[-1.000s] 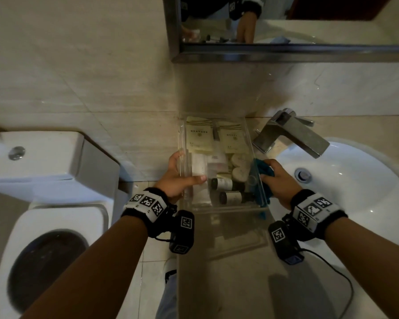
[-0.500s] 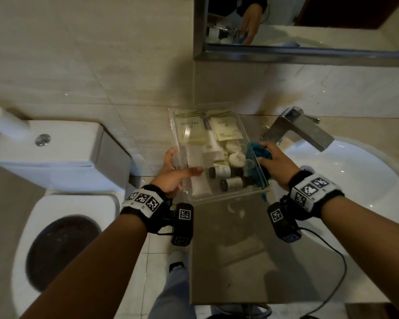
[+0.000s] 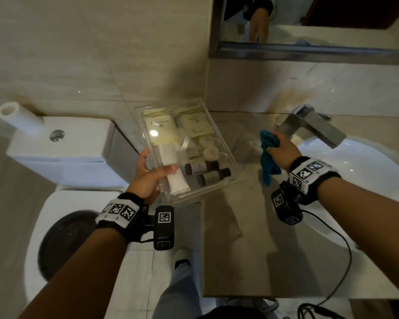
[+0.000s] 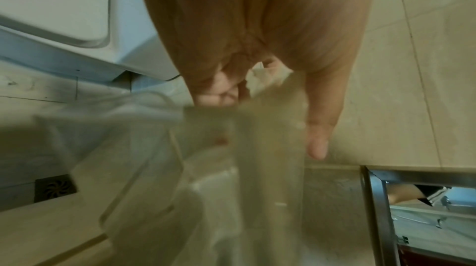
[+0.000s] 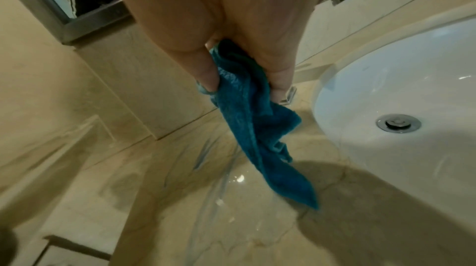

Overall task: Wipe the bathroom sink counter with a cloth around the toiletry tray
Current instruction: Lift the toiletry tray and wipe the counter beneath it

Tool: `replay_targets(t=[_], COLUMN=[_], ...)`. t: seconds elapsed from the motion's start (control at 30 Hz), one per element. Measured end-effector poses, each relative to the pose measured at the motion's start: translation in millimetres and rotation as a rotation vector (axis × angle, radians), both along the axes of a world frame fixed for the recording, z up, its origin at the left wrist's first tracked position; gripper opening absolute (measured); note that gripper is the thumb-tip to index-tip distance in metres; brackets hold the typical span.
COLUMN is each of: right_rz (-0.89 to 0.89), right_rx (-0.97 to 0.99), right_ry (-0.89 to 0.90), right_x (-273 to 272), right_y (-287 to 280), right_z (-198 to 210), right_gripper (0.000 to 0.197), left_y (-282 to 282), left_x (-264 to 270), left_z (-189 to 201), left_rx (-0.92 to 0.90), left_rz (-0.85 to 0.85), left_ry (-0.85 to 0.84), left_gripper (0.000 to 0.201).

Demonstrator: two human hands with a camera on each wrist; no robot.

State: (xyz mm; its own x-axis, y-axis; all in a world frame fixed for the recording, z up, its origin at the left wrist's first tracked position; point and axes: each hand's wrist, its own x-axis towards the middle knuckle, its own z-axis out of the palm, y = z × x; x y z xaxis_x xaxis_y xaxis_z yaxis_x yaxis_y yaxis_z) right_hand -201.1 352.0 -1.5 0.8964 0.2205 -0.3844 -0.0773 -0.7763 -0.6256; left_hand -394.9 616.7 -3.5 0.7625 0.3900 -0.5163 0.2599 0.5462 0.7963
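Note:
A clear plastic toiletry tray [image 3: 213, 125] with sachets, small pots, a white tube and two dark bottles is lifted off the counter, out past its left edge. My left hand [image 3: 151, 171] grips the tray's near left wall, thumb inside; in the left wrist view the left hand [image 4: 270, 95] shows behind the blurred clear tray [image 4: 195, 168]. My right hand [image 3: 280, 148] holds a crumpled teal cloth [image 3: 268, 161] beside the tap, above the beige stone counter [image 3: 247, 249]. The right wrist view shows the cloth [image 5: 255, 128] hanging from my right hand [image 5: 247, 79] over the wet counter [image 5: 206, 199].
A steel tap [image 3: 313, 127] juts over the white basin [image 3: 364, 180] on the right. A white toilet [image 3: 62, 157] with its seat open stands left, below the counter's edge. A mirror frame [image 3: 309, 51] runs along the wall above. A cable [image 3: 346, 261] trails from my right wrist.
My left hand has lifted the tray and carried it left, off the counter. My right hand has let go of the tray's right wall and drawn away toward the tap with the cloth.

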Motion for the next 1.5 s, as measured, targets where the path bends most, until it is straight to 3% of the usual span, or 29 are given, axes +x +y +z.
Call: replay_targets(t=[0.23, 0.37, 0.53, 0.6, 0.77, 0.87, 0.97, 1.07, 1.2, 1.27, 1.5], right_rz=[0.105, 0.299, 0.452, 0.456, 0.358, 0.273, 0.378, 0.436, 0.190, 0.154, 0.517], right_rx=[-0.114, -0.355, -0.507, -0.504, -0.521, -0.420, -0.310, -0.330, -0.423, -0.447, -0.343], right_ry=[-0.144, -0.012, -0.040, -0.021, -0.069, -0.075, -0.135, -0.171, -0.116, -0.103, -0.248], right_x=[-7, -20, -45, -47, -42, -54, -75, -72, -49, -55, -89], right_y=[-4, -8, 4, 7, -1, 10, 29, 25, 4, 13, 35], right_z=[-27, -51, -58, -57, -56, -60, -64, -66, -68, -66, -67], right_gripper=[0.048, 0.050, 0.056, 0.061, 0.046, 0.047, 0.035, 0.031, 0.048, 0.046, 0.024], left_y=[5, 6, 3, 1, 0, -2, -3, -2, -1, -1, 3], left_x=[-9, -10, -12, -11, -11, -12, -11, -10, -12, -12, -13], left_z=[-9, -10, -10, -11, -12, -14, -15, -16, -18, -21, -26], left_rx=[-0.015, -0.011, -0.016, -0.014, -0.002, -0.002, 0.000, -0.004, -0.002, -0.003, -0.020], left_rz=[0.069, 0.077, 0.096, 0.100, 0.103, 0.104, 0.112, 0.119, 0.112, 0.118, 0.153], left_ry=[0.020, 0.019, 0.030, 0.037, 0.042, 0.052, 0.054, 0.044, 0.041, 0.042, 0.027], left_gripper=[0.077, 0.074, 0.068, 0.067, 0.075, 0.077, 0.080, 0.083, 0.084, 0.083, 0.078])
